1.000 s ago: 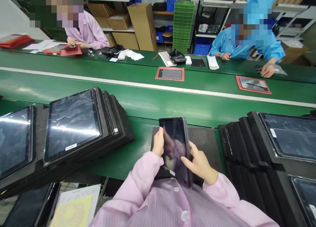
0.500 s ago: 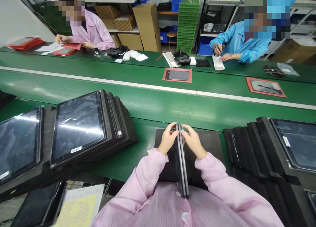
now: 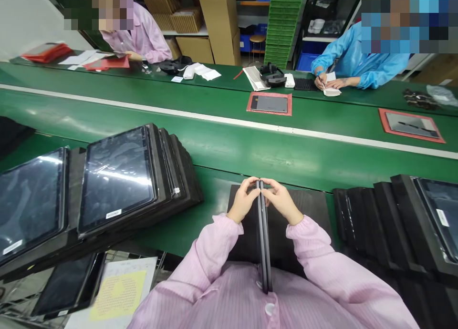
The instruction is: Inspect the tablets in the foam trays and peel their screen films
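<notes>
Two thin dark tablets (image 3: 264, 243) stand on edge, side by side, between my hands, their near end by my shirt front. My left hand (image 3: 244, 201) is closed on the far end from the left, thumb and fingers at the top edges. From the right, my right hand (image 3: 281, 202) grips the same end, its thumb almost meeting the left one. Some fingertips are hidden behind the tablets. Under my hands lies a black mat (image 3: 315, 224) on the green bench.
Tablets on black foam trays are stacked at left (image 3: 118, 176) and right (image 3: 438, 219). A yellow note on paper (image 3: 121, 291) lies low at left. Beyond the white strip (image 3: 214, 117) are tablets on red sleeves (image 3: 270, 103) and two seated co-workers.
My view has shifted a little, so the bench things sit differently in the picture. My fingertips have drawn closer together over the tablets' far end. The co-worker in blue has lowered a hand to the paper.
</notes>
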`<action>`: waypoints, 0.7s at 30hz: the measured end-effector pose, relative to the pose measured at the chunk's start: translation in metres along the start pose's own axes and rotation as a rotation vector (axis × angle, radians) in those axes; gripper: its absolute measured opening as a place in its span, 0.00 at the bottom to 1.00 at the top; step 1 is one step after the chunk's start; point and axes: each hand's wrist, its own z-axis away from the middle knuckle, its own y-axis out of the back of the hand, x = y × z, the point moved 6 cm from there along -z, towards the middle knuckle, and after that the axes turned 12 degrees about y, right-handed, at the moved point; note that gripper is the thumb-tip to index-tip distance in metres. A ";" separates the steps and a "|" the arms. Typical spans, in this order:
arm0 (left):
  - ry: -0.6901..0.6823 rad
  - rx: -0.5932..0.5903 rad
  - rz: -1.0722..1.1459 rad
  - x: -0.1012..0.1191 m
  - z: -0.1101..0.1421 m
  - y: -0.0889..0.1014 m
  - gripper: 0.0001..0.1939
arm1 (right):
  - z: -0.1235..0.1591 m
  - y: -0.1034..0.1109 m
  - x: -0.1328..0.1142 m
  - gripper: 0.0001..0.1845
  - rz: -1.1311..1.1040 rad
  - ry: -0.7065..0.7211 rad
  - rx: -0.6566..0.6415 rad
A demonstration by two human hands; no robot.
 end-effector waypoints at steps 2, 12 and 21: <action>0.002 -0.009 -0.004 0.000 0.001 0.000 0.14 | 0.001 -0.001 -0.001 0.17 -0.015 -0.008 -0.013; 0.002 -0.032 -0.020 -0.001 0.002 0.002 0.13 | 0.000 -0.008 0.004 0.14 -0.058 0.005 -0.026; -0.007 -0.143 0.003 -0.001 0.004 0.002 0.21 | 0.003 -0.006 0.006 0.23 -0.064 0.015 -0.109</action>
